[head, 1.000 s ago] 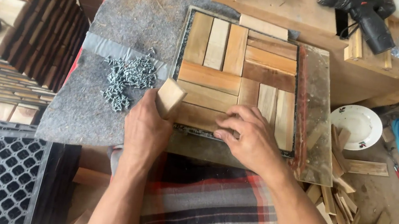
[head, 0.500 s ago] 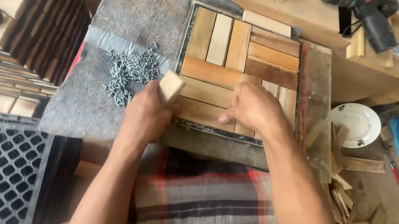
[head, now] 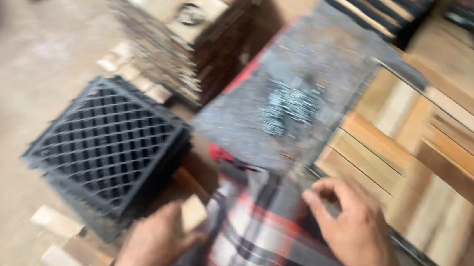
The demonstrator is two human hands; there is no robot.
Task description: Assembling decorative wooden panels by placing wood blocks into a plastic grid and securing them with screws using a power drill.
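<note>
1. Black lattice grids [head: 109,152]: a stack of plastic mesh bases on the floor, left of the person's lap. Loose pale offcuts lie by its near corner, at the lower left.

2. Left hand [head: 151,247]: low, between the grid stack and the lap, fingers closed round a small pale wood block [head: 193,213]. The block stands clear of the panel, well apart from it, and just beside the near right corner of the grid stack.

3. Stacked finished tiles [head: 165,37]: rows of wooden pieces on edge beyond the grids, dark and light. Too blurred to count.

4. Grey felt mat [head: 309,64]: covers the left part of the tabletop. A heap of small metal fasteners [head: 289,106] lies near its middle.

5. Checked cloth [head: 272,242]: over the lap, against the near edge of the tabletop.

6. Right hand [head: 356,227]: at the near left corner of the slat panel [head: 416,163], fingers curled and touching its edge; it grips nothing that can be made out.

7. Slat panel: mixed light and brown strips in blocks, lying flat on the right part of the tabletop.

Step judged: the block is being carried off to the left while the panel is steadied. The next move appears to call for a firm hold on the panel corner and a clear spot for the block.
</note>
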